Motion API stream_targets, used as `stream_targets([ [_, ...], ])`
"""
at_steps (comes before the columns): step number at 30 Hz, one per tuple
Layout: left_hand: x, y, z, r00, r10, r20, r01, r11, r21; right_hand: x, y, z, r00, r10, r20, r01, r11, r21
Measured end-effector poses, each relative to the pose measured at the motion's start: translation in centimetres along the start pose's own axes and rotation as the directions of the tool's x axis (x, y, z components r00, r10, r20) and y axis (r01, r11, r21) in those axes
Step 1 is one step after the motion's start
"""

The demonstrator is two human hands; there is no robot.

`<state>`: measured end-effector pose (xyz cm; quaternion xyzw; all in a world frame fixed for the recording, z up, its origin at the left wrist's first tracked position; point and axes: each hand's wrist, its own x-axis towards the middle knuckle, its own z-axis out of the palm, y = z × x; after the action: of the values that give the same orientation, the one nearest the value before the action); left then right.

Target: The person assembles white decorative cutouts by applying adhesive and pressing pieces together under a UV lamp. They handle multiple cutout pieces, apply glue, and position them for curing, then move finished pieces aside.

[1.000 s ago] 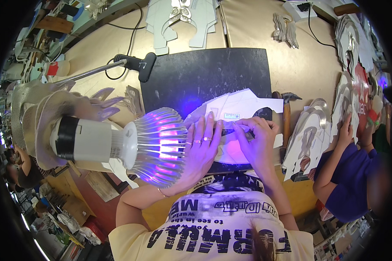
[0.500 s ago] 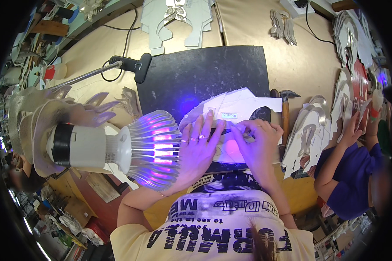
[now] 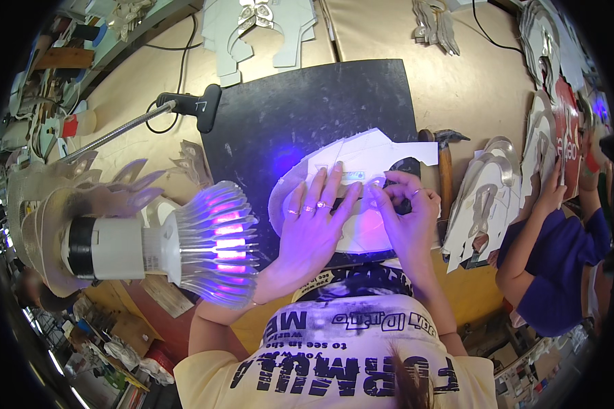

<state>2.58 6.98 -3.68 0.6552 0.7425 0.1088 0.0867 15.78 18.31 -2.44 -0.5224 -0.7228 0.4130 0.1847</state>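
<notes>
A flat white cut-out sheet (image 3: pixel 372 146) with a curved silvery piece (image 3: pixel 283 198) along its left side lies on a dark mat (image 3: pixel 252 116). My left hand (image 3: pixel 314 221), with rings on its fingers, rests on it with fingers stretched out flat and apart. My right hand (image 3: pixel 409 211) is at the sheet's right part, thumb and forefinger pinched together just right of a small pale label (image 3: pixel 353 175). What sits between those fingertips is too small to make out. Purple light falls on both hands and the sheet.
A lit finned lamp (image 3: pixel 215 245) stands close left of my left hand. Right of the mat lie a hammer (image 3: pixel 445 160) and a stack of cut-out pieces (image 3: pixel 484 198). A phone-like black clamp (image 3: pixel 209 109) on a flexible arm is at the mat's upper left. A co-worker's arm (image 3: pixel 525 249) is at the right.
The whole view has shifted slightly, with the lamp appearing farther left and lower. My right fingertips have lifted and moved a little at the sheet; my left hand stays flat on it.
</notes>
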Motion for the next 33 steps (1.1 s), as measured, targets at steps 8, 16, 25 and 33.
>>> stream_targets([
  [8,0.8,0.2,-0.3,1.000,0.009,-0.026,-0.010,0.998,-0.062,-0.7,0.6,-0.1,0.974,-0.168,-0.149,0.135,0.968,-0.211],
  [16,2.6,0.7,-0.4,0.997,0.078,0.014,-0.075,0.985,-0.154,-1.0,2.2,-0.2,0.944,-0.316,-0.091,0.262,0.890,-0.373],
  [25,1.8,0.9,1.0,0.994,0.105,0.007,-0.105,0.994,-0.003,-1.2,2.3,-0.5,0.926,-0.375,-0.042,0.335,0.869,-0.364],
  [33,1.7,0.8,1.2,0.993,0.102,-0.056,-0.103,0.994,-0.026,-1.5,2.1,-0.2,0.901,-0.433,0.011,0.383,0.784,-0.489],
])
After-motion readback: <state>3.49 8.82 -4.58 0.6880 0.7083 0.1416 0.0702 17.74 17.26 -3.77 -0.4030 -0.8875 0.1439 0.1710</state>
